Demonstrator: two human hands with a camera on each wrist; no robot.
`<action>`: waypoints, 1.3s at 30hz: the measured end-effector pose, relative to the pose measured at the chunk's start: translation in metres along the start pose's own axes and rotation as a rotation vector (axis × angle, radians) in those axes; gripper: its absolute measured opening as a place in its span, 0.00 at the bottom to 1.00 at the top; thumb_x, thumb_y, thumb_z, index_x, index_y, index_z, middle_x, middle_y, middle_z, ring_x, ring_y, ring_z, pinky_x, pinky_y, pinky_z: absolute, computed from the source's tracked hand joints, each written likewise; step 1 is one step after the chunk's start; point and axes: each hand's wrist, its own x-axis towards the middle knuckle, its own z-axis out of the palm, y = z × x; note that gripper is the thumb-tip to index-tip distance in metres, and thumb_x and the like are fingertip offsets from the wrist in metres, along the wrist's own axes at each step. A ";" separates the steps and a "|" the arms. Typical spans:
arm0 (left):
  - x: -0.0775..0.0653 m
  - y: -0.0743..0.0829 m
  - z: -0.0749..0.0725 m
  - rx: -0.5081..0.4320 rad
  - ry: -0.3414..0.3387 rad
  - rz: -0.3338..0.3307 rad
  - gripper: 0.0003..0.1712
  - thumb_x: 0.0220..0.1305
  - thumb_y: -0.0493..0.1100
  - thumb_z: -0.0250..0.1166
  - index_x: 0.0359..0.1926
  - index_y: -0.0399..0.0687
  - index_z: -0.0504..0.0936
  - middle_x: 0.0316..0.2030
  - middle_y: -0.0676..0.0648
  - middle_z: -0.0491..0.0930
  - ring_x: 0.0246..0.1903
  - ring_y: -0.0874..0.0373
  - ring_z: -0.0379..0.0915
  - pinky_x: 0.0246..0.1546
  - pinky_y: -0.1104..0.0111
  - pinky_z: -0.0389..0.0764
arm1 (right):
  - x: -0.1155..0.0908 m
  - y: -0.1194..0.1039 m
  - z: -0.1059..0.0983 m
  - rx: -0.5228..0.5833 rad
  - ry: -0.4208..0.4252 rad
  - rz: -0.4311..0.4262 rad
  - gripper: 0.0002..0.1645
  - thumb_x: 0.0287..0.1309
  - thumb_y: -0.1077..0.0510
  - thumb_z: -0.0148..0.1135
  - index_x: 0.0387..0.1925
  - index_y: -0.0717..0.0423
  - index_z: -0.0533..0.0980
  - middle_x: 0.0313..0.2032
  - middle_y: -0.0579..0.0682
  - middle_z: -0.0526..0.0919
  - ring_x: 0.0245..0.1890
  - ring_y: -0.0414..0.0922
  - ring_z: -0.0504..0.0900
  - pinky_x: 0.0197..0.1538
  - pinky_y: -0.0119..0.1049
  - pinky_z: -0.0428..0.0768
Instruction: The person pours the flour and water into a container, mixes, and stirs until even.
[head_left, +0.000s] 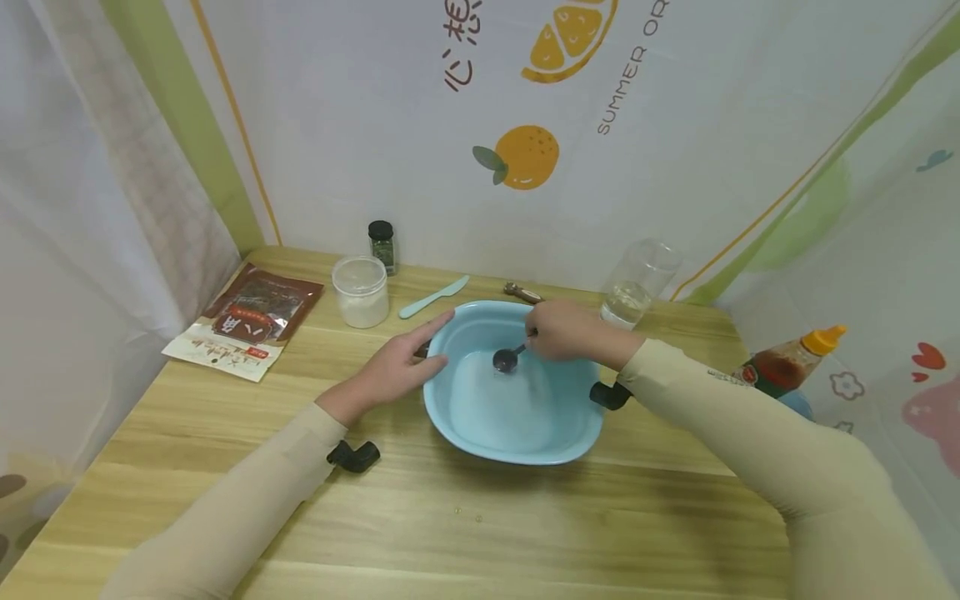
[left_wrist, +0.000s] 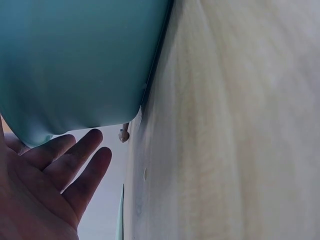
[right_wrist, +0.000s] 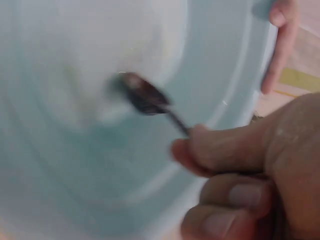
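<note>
A light-blue basin (head_left: 517, 458) stands on the wooden table, with a whitish bottom. My left hand (head_left: 393, 367) rests at its left rim, thumb over the edge; in the left wrist view the hand's fingers (left_wrist: 82, 182) stretch out fairly straight beside the basin wall (left_wrist: 80, 65). My right hand (head_left: 566, 332) reaches in over the far right rim. Between thumb and forefinger it pinches the handle of a dark spoon (head_left: 505, 360), bowl low inside the basin. The right wrist view shows this spoon (right_wrist: 145, 94) blurred; what its bowl holds is unclear.
Behind the basin lie a pale-green knife (head_left: 435, 297) and a small brown-handled tool (head_left: 522, 292). To the left are a jar of white powder (head_left: 361, 292), a herb jar (head_left: 382, 247) and a brown packet (head_left: 251, 321). A clear glass (head_left: 630, 292) and a sauce bottle (head_left: 787, 362) stand right.
</note>
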 end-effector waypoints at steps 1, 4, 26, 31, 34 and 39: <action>0.000 0.000 0.000 -0.003 -0.001 0.000 0.42 0.82 0.44 0.61 0.89 0.43 0.57 0.76 0.29 0.73 0.64 0.34 0.84 0.53 0.59 0.93 | -0.003 0.002 -0.003 -0.026 -0.022 0.015 0.24 0.75 0.60 0.58 0.18 0.47 0.69 0.20 0.41 0.64 0.21 0.39 0.59 0.25 0.33 0.62; 0.001 -0.001 -0.001 -0.007 -0.003 0.000 0.42 0.83 0.44 0.61 0.89 0.43 0.57 0.77 0.29 0.72 0.64 0.34 0.83 0.52 0.60 0.94 | -0.010 0.004 -0.013 -0.113 -0.121 0.025 0.26 0.69 0.62 0.56 0.16 0.44 0.60 0.18 0.42 0.55 0.21 0.40 0.53 0.26 0.34 0.55; 0.001 0.002 0.000 0.021 0.000 0.005 0.43 0.82 0.44 0.61 0.89 0.44 0.57 0.77 0.31 0.72 0.64 0.35 0.83 0.57 0.56 0.92 | 0.002 0.000 0.000 0.004 -0.017 -0.007 0.18 0.76 0.58 0.61 0.25 0.50 0.82 0.23 0.42 0.76 0.24 0.40 0.70 0.27 0.34 0.70; 0.001 0.002 0.000 0.015 0.002 -0.002 0.43 0.82 0.44 0.61 0.90 0.45 0.57 0.78 0.31 0.71 0.65 0.35 0.83 0.56 0.57 0.92 | -0.009 0.005 -0.013 -0.040 -0.180 -0.039 0.21 0.72 0.60 0.63 0.19 0.47 0.75 0.19 0.40 0.68 0.21 0.39 0.64 0.27 0.33 0.65; 0.001 0.001 0.000 0.018 0.001 0.007 0.42 0.82 0.44 0.61 0.89 0.44 0.56 0.78 0.31 0.71 0.65 0.35 0.83 0.57 0.57 0.92 | -0.010 0.001 -0.012 -0.005 -0.276 -0.150 0.15 0.76 0.56 0.67 0.28 0.49 0.85 0.25 0.39 0.79 0.27 0.39 0.72 0.33 0.34 0.74; 0.001 0.001 0.001 0.028 0.004 0.013 0.43 0.82 0.44 0.62 0.89 0.44 0.57 0.77 0.31 0.73 0.64 0.36 0.84 0.57 0.56 0.92 | -0.002 -0.007 0.002 0.088 -0.237 -0.231 0.11 0.79 0.52 0.67 0.40 0.50 0.90 0.33 0.41 0.86 0.33 0.40 0.79 0.39 0.37 0.81</action>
